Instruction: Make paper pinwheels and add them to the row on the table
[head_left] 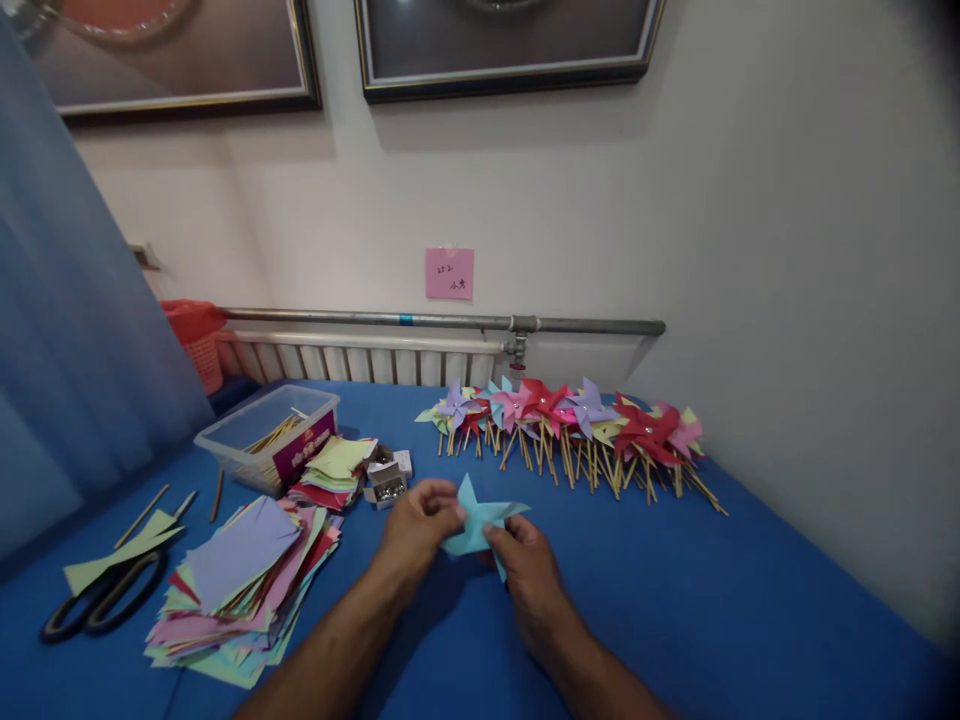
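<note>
A light blue paper pinwheel [475, 522] is held up over the blue table, its pointed blades spread. My left hand [421, 528] pinches its left side between thumb and fingers. On the other side, my right hand [527, 565] grips the lower right part, thumb in front and fingers behind. No stick shows on this pinwheel. Just left of my left hand sit small open boxes of metal pins [388, 490]. A pile of colored paper sheets [244, 570] lies to the left, with a smaller stack of paper [334, 470] behind it.
Finished pinwheels on sticks [562, 420] lie in a row at the back right. A clear plastic box [262, 430] holds thin sticks. Black-handled scissors [112, 595] rest at far left under a green paper strip. Behind the blue table [675, 620] run a radiator and a pipe [450, 322].
</note>
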